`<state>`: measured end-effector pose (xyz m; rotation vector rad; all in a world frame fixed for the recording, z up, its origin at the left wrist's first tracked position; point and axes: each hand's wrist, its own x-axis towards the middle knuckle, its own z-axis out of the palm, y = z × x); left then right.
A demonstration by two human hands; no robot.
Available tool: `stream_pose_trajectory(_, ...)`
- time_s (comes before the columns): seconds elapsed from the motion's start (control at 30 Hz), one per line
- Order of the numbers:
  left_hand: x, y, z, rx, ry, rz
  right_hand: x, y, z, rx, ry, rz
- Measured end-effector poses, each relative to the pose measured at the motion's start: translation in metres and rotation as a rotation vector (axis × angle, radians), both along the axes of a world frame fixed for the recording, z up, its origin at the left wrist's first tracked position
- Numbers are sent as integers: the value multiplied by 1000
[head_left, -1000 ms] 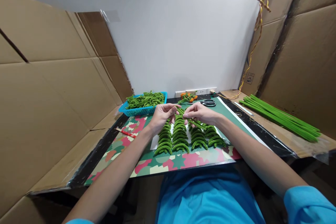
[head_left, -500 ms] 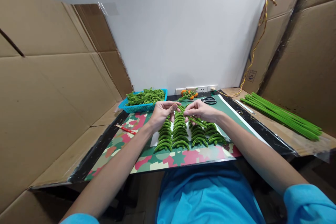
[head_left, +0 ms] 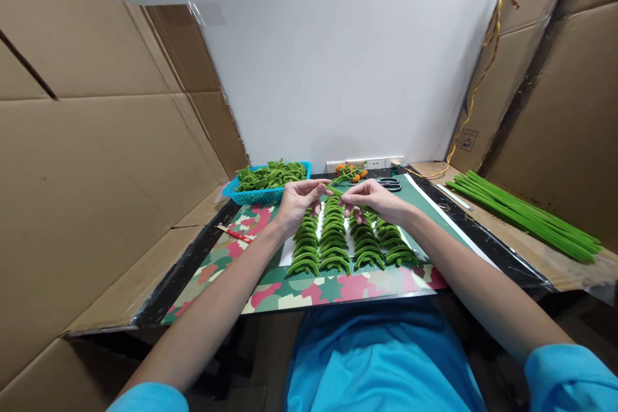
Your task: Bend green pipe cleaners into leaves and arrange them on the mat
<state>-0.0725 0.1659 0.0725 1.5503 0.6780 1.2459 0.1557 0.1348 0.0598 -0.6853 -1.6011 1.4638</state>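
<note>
The left hand point(head_left: 302, 203) pinches one end of a green stem point(head_left: 335, 191) between thumb and forefinger; the right hand point(head_left: 373, 199) grips it further along, just beside. The stem spans the small gap between both sets of fingertips, sloping down to the right, its other end poking out below the right fingers. Whether it is single or doubled, I cannot tell.

Directly below the fingers, four rows point(head_left: 333, 238) of curved green pieces run towards the body on the mat point(head_left: 425, 225). Left of and beyond the left fingers is a blue basket point(head_left: 255, 196) heaped with green pieces. Just beyond the fingers are orange flowers point(head_left: 355, 175) and scissors point(head_left: 389, 184). Well right of the right fingers lie long stems point(head_left: 526, 215).
</note>
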Motion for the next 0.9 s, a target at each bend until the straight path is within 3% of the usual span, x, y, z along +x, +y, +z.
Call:
stream_pose_trajectory(0.17,-3,1,3,-8,-5,40,-1,6,-5,87,58,-215)
stream_pose_trajectory(0.37,-6,1,4,-77,94,-37,4,9,-9,441,-131,-448)
stream_pose_trajectory(0.6,0,-4,-1,-118,213,-154,-1,8,-22,940,-572,-630)
stream_pose_trajectory(0.9,4,-7,-6,-88,224,-151,-6,6,-29,1011,-694,-619)
